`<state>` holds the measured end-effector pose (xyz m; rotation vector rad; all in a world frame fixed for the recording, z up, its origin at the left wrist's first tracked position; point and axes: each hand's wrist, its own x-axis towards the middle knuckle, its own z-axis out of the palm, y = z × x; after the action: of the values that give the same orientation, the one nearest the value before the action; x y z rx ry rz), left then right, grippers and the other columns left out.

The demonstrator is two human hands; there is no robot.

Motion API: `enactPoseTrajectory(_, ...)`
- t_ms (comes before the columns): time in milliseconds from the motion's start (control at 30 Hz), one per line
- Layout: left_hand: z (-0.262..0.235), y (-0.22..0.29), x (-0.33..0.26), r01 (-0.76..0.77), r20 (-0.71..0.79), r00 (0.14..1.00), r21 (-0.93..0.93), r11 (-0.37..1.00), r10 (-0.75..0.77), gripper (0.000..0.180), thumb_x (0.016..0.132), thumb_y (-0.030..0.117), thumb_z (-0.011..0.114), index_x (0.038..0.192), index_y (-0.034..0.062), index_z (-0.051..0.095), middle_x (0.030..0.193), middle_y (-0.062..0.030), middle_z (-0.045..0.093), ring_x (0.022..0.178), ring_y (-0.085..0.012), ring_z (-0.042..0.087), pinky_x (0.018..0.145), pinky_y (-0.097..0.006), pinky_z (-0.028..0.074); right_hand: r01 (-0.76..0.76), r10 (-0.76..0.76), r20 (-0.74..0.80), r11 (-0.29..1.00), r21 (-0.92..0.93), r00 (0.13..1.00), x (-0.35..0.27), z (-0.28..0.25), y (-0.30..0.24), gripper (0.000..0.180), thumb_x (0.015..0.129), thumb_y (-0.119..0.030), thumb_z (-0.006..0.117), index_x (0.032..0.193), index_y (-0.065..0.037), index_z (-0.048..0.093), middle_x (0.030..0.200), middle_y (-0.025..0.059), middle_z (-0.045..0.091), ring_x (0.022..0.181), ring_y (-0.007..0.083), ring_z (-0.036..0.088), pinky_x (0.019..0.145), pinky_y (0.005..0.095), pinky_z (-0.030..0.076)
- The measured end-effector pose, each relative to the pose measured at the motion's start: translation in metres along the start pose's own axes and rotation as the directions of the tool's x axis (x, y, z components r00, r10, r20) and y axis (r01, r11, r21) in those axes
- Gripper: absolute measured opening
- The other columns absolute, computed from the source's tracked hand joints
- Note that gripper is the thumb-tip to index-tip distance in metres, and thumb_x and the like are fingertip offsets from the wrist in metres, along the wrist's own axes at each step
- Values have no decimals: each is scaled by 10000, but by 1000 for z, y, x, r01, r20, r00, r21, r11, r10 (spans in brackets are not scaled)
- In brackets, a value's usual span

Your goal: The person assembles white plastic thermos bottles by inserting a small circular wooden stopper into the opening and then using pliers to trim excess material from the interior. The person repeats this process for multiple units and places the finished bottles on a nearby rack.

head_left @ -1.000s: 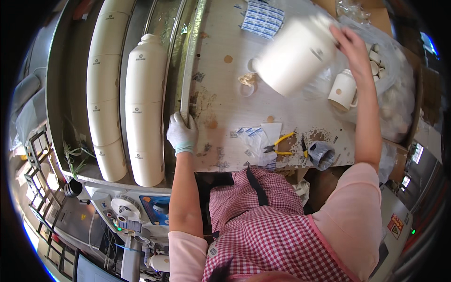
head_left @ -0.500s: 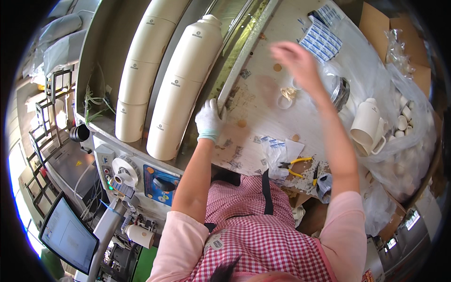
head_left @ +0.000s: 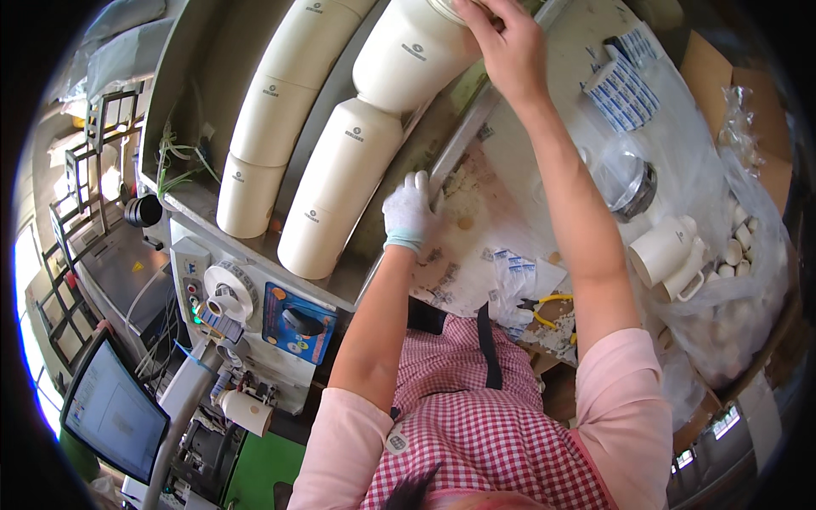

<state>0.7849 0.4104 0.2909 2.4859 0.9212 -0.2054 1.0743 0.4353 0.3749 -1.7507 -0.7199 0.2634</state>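
Bare, my right hand is at the top of the view, fingers closed round the neck of a cream bottle. This bottle tilts to the right, out of line with the cream bottles lying end to end in the nearer row. Its lower end is at the end of that row; whether they touch I cannot tell. My left hand, in a white glove, rests on the metal rail between the row and the table. Its fingers are stretched along the rail, with nothing in them.
A second row of cream bottles lies farther left in the metal trough. On the worktable are yellow-handled pliers, blue-and-white packets, a roll of tape and a cream jug. A plastic bag of small cream parts sits right.
My right hand has swung left from over the table and taken hold of the end bottle of the nearer row, tilting it right. My left hand stays on the rail.
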Motion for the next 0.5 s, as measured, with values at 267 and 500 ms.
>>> enactPoseTrajectory(267, 6, -2, 2, -60, -69, 996, 26, 998, 62, 403, 900, 346, 677, 1174, 67, 581, 1040, -163, 637, 910, -399, 672, 712, -524, 551, -308, 248, -333, 941, -140, 910, -119, -249, -62, 206, 1015, -262, 704, 995, -57, 718, 731, -87, 490, 646, 25, 395, 559, 223, 320)
enactPoseTrajectory(500, 6, 0, 0, -83, -110, 990, 74, 994, 91, 380, 905, 356, 697, 1127, 84, 550, 1023, -153, 631, 885, -366, 683, 708, -504, 564, -745, 761, -203, 478, -465, 615, -237, -438, 44, 319, 1025, -338, 666, 815, -102, 623, 702, -82, 472, 629, 40, 401, 554, 237, 307)
